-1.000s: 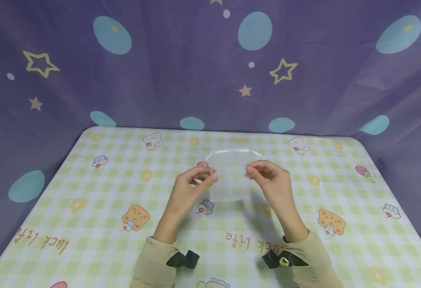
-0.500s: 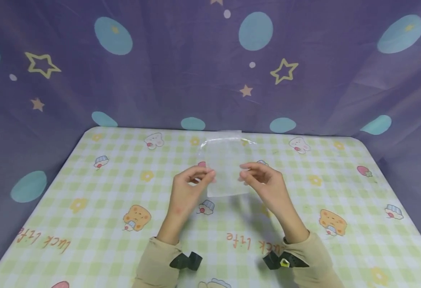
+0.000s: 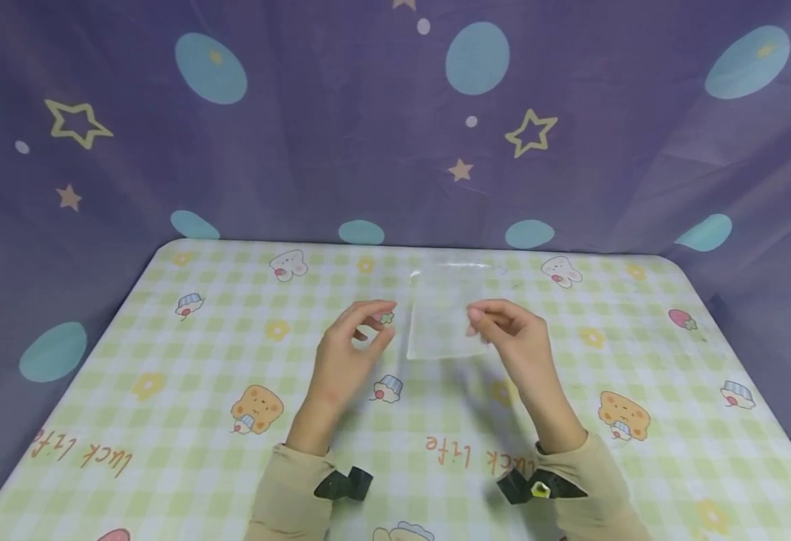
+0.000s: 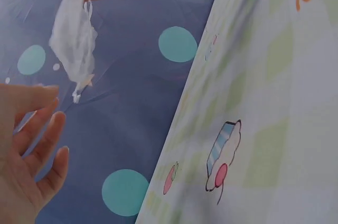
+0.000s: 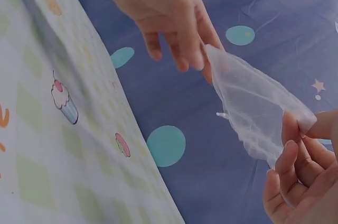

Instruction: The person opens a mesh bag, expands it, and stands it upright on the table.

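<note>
Clear film (image 3: 439, 319) btwn hands (image 3: 345, 357) (image 3: 520, 346), R pinching R side, gap at L edge.

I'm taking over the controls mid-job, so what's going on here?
A person's right hand pinches a thin, see-through plastic sheet near one side, holding it up above the checked table. The left hand is beside the sheet's opposite edge, apart from it and holding nothing.

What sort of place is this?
Perhaps a curtained-off work area: star-patterned purple cloth hangs behind a checked, cartoon-printed tabletop, where the right hand holds thin see-through film.
</note>
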{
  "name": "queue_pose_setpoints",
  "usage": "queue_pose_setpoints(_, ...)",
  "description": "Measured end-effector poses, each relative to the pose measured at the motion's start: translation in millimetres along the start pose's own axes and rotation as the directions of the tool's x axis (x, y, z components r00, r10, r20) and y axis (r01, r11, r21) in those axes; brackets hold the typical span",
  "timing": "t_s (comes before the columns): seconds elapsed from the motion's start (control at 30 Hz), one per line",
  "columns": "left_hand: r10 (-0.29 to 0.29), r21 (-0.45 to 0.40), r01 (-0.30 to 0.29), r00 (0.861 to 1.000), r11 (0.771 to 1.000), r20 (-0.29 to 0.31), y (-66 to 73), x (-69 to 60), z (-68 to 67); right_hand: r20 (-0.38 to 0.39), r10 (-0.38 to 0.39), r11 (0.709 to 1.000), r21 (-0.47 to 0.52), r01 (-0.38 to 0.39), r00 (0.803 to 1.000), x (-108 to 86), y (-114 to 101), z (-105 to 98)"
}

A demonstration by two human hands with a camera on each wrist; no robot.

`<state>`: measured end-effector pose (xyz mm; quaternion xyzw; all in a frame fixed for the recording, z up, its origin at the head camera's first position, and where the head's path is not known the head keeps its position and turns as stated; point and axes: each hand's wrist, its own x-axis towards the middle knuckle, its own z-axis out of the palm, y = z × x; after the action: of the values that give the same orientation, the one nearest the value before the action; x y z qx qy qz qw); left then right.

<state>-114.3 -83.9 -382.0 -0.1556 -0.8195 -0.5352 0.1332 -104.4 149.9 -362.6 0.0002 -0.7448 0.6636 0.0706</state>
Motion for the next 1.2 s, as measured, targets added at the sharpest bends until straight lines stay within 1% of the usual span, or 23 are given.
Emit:
queue_pose_setpoints(0.07, 0.042, 0.041, -0.043, 0.999, 0.998, 0.025, -1.5, 0.2, 0.5, -0.001, 0.017, 1.0, 0.016, -0.017, 1.0, 0.1, -0.8, 0.0)
queue_pose_setpoints(0.2, 0.129, 0.069, -0.133, 0.989, 0.989, 0.067, -2.2, 0.6, 2.9, 0.004, 0.03, 0.999, 0.037, -0.03, 1.0, 0.8, -1.4, 0.3)
queue_pose_setpoints(0.27, 0.178, 0.072, -0.183, 0.981, 0.98, 0.071, -1.7, 1.1, 4.1, 0.021, 0.032, 0.999, 0.033, -0.033, 0.999, 1.6, -0.9, 0.3)
queue_pose_setpoints(0.37, 0.254, 0.057, -0.258, 0.965, 0.965, 0.064, -1.0, 1.5, 5.1, 0.064, 0.04, 0.999, 0.002, -0.04, 0.997, 2.3, 0.6, 0.8)
queue_pose_setpoints(0.47, 0.291, 0.032, -0.293, 0.955, 0.956, 0.056, -0.6, 0.5, 5.1, 0.1, 0.042, 0.998, -0.045, -0.037, 0.994, 2.1, 2.1, 1.4)
queue_pose_setpoints(0.5, 0.286, 0.027, -0.288, 0.957, 0.957, 0.055, -0.3, 0.0, 4.8, 0.108, 0.04, 0.998, -0.06, -0.034, 0.993, 1.9, 2.6, 1.5)
queue_pose_setpoints(0.53, 0.273, 0.023, -0.274, 0.961, 0.961, 0.052, 0.1, -0.6, 4.4, 0.117, 0.037, 0.997, -0.069, -0.029, 0.992, 1.6, 2.8, 1.5)
queue_pose_setpoints(0.63, 0.205, 0.018, -0.206, 0.978, 0.978, 0.027, 2.0, -2.2, 3.1, 0.136, 0.028, 0.996, -0.086, -0.016, 0.99, 1.2, 3.4, 1.4)
queue_pose_setpoints(0.7, 0.169, 0.022, -0.169, 0.986, 0.985, 0.001, 3.4, -2.8, 2.3, 0.146, 0.021, 0.996, -0.094, -0.007, 0.989, 1.1, 3.6, 1.1)
queue_pose_setpoints(0.8, 0.155, 0.02, -0.154, 0.987, 0.988, -0.04, 4.3, -2.9, 1.5, 0.149, 0.009, 0.995, -0.103, 0.006, 0.989, 1.1, 3.5, 0.4)
queue_pose_setpoints(0.87, 0.157, 0.009, -0.157, 0.986, 0.988, -0.057, 4.7, -2.7, 1.2, 0.143, 0.003, 0.994, -0.11, 0.013, 0.99, 1.0, 3.2, -0.6)
queue_pose_setpoints(1.0, 0.131, -0.009, -0.132, 0.988, 0.991, -0.085, 5.7, -3.0, 0.5, 0.13, -0.037, 0.992, -0.113, 0.052, 0.991, 1.1, 2.8, -3.7)
queue_pose_setpoints(1.13, 0.101, -0.017, -0.103, 0.989, 0.994, -0.103, 6.5, -3.1, 0.2, 0.093, -0.122, 0.985, -0.108, 0.132, 0.988, 1.0, 3.2, -6.0)
queue_pose_setpoints(1.2, 0.094, -0.02, -0.097, 0.99, 0.995, -0.106, 6.7, -3.0, 0.2, 0.07, -0.189, 0.976, -0.099, 0.195, 0.98, 0.7, 3.6, -6.5)
